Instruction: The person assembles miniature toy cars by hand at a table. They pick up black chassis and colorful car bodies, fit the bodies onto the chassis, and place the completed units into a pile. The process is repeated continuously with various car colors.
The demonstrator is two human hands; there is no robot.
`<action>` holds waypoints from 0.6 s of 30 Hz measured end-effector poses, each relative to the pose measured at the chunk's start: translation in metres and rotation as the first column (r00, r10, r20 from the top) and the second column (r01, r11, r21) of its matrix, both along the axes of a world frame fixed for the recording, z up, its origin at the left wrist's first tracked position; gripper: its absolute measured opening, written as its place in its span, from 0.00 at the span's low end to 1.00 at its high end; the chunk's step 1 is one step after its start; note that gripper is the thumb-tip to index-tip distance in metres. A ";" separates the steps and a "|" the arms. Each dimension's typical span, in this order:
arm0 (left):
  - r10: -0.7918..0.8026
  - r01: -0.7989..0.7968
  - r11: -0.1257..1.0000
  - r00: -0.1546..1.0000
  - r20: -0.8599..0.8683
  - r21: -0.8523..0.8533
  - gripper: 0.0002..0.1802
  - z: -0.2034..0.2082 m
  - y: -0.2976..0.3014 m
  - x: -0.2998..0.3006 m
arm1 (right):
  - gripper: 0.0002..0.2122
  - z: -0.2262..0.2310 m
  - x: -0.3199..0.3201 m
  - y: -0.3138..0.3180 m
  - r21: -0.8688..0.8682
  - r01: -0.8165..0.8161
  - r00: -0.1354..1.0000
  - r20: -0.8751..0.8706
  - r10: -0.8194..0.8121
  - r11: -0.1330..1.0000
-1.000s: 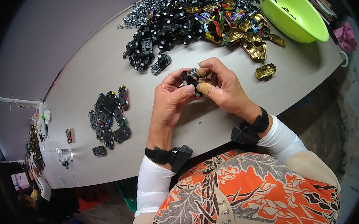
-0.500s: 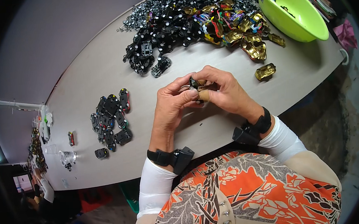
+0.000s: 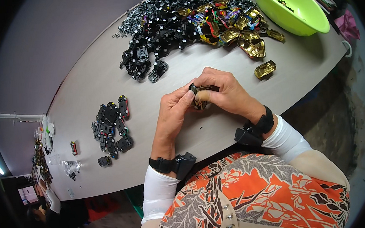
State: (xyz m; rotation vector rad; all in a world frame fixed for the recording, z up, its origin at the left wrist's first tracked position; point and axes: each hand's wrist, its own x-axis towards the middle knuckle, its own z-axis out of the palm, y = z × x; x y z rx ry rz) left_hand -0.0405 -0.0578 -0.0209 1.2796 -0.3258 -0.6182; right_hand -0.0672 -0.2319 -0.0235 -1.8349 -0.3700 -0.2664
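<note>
1. The left hand [image 3: 175,114] and the right hand [image 3: 225,95] meet above the middle of the grey bench [image 3: 84,95], fingertips pressed together around a small dark toy car part [image 3: 196,97].
2. Both hands are closed on that part: the left thumb and forefinger pinch it from the left, and the right fingers wrap it from the right, so most of it is hidden.
3. Each wrist carries a black strap with a small black box on it.
4. Just beyond the hands lies a big heap of black chassis pieces [image 3: 163,26], with gold and coloured car shells [image 3: 235,25] along its right side.
5. One gold car shell [image 3: 265,69] lies alone near the right hand.
6. A lime-green bowl [image 3: 307,16] stands at the far right.
7. A small cluster of finished dark cars [image 3: 111,125] lies to the left, well apart from the hands.
</note>
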 end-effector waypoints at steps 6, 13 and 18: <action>0.055 -0.055 0.998 0.998 -0.012 0.006 0.17 0.001 0.000 0.002 | 0.07 0.006 -0.006 0.004 0.209 0.014 0.997 -0.081 0.003 0.978; 0.103 -0.146 0.985 0.930 0.352 0.096 0.16 0.005 -0.008 -0.009 | 0.08 0.014 -0.012 0.005 0.014 0.177 0.984 -0.030 -0.176 0.984; 0.091 -0.129 0.987 0.939 0.331 0.094 0.17 0.008 -0.006 -0.008 | 0.07 0.012 -0.011 0.003 0.132 0.131 0.988 -0.102 -0.118 0.982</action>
